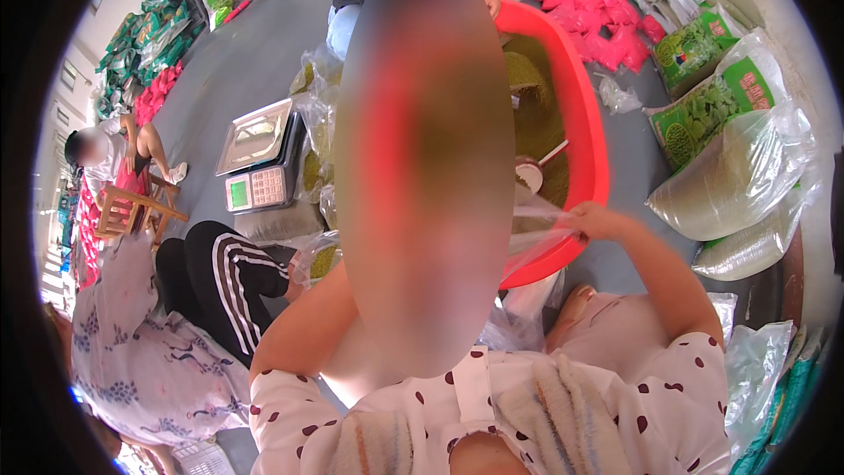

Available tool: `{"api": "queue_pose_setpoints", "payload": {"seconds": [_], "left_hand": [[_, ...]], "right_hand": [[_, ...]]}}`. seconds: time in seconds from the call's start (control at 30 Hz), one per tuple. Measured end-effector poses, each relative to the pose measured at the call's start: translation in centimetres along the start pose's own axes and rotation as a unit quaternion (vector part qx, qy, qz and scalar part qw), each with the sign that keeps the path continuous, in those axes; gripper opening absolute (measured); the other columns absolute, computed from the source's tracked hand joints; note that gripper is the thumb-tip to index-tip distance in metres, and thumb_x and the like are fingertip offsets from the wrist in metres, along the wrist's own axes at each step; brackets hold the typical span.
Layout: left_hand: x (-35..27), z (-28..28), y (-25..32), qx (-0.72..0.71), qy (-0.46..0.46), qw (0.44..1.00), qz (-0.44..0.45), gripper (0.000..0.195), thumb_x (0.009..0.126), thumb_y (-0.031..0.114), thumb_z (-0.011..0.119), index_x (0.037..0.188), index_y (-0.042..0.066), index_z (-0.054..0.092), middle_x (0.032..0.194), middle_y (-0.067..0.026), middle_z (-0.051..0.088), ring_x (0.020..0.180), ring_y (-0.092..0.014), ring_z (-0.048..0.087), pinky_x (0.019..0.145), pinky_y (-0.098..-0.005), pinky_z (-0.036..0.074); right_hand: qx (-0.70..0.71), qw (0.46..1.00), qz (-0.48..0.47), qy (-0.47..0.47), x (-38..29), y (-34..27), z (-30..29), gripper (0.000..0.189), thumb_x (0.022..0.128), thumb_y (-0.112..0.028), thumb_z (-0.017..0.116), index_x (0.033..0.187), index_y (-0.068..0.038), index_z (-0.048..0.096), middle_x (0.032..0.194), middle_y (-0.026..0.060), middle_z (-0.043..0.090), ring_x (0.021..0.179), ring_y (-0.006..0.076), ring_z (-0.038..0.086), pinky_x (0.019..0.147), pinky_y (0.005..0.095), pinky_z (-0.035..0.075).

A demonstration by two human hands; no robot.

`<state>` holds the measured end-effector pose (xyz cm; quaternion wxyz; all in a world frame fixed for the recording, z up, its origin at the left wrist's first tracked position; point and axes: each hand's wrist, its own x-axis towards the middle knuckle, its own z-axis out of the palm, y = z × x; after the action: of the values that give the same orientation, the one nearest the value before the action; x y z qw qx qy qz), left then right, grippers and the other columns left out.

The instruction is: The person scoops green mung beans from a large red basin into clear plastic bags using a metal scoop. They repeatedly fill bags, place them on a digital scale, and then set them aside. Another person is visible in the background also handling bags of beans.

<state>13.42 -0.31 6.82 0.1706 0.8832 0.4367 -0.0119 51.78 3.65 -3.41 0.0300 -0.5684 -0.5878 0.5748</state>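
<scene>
My right hand (590,221) is closed on the edge of a clear plastic bag (537,214), which is stretched out over the rim of a large red tub (597,138). My left forearm (310,316) runs up behind a large blurred patch, which hides my left hand and the near-left part of the tub. In the tub lie small green grains (537,122), probably mung beans. A round scoop (529,175) with a white handle rests in them. Higher up, another heap or scoopful of grains (524,72) shows partly.
A digital scale (260,188) with a metal pan stands on the left near filled clear bags (313,171). A co-worker's hand (492,3) touches the tub's far rim. Another co-worker's striped trouser leg (231,277) is close on my left. Filled printed sacks (715,105) stand right, pink packets (587,6) beyond.
</scene>
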Motion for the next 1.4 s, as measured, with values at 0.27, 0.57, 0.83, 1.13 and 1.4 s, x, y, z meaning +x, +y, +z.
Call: {"api": "queue_pose_setpoints", "payload": {"seconds": [0.27, 0.57, 0.83, 1.13, 1.4], "left_hand": [[0.3, 1.3, -1.3, -0.015, -0.013, 1.0, -0.011, 0.051, 0.077, 0.001, 0.047, 0.127, 0.012, 0.051, 0.142, -0.0002, 0.042, 0.082, -0.029, 0.065, 0.07, -0.0405, 0.053], [-0.5, 0.9, -1.9, -0.007, -0.003, 1.0, 0.014, 0.048, 0.08, 0.003, 0.046, 0.127, 0.01, 0.051, 0.144, -0.0017, 0.04, 0.085, -0.031, 0.064, 0.075, -0.0422, 0.052], [-1.0, 1.1, -2.3, -0.038, -0.008, 0.999, 0.013, 0.05, 0.081, 0.003, 0.047, 0.13, 0.009, 0.049, 0.144, -0.0033, 0.04, 0.103, -0.03, 0.06, 0.085, -0.0407, 0.05], [-1.9, 1.0, -2.6, -0.019, -0.016, 1.0, -0.005, 0.05, 0.079, 0.001, 0.048, 0.128, 0.01, 0.05, 0.143, -0.0051, 0.041, 0.111, -0.029, 0.057, 0.089, -0.0383, 0.049], [-3.2, 0.4, -2.0, -0.069, 0.02, 0.997, -0.001, 0.05, 0.076, -0.003, 0.047, 0.124, 0.009, 0.053, 0.138, -0.0081, 0.047, 0.108, -0.032, 0.057, 0.09, -0.0396, 0.048]], "right_hand": [[-0.039, 0.998, 0.022, -0.039, 0.1, -0.3, 0.3, 0.044, 0.089, -0.043, 0.06, 0.073, -0.002, 0.059, 0.065, 0.0048, 0.059, 0.057, 0.0137, 0.059, 0.053, 0.0291, 0.052], [-0.088, 0.996, -0.002, -0.03, 0.3, -0.4, 0.9, 0.04, 0.09, -0.039, 0.061, 0.081, 0.0, 0.065, 0.066, 0.0059, 0.061, 0.058, 0.0143, 0.06, 0.054, 0.029, 0.052], [-0.145, 0.989, -0.007, -0.002, -0.6, -1.9, 1.9, 0.041, 0.09, -0.038, 0.058, 0.079, 0.001, 0.065, 0.065, 0.0082, 0.063, 0.057, 0.0161, 0.061, 0.055, 0.031, 0.051], [-0.14, 0.99, -0.026, 0.005, -1.1, -2.5, 2.5, 0.037, 0.09, -0.036, 0.06, 0.076, -0.002, 0.065, 0.063, 0.0047, 0.062, 0.055, 0.0128, 0.058, 0.052, 0.0287, 0.048], [-0.103, 0.994, -0.032, -0.012, -0.9, -1.9, 3.0, 0.033, 0.091, -0.033, 0.059, 0.078, -0.003, 0.065, 0.066, 0.0021, 0.062, 0.056, 0.0101, 0.057, 0.053, 0.0263, 0.048]]}}
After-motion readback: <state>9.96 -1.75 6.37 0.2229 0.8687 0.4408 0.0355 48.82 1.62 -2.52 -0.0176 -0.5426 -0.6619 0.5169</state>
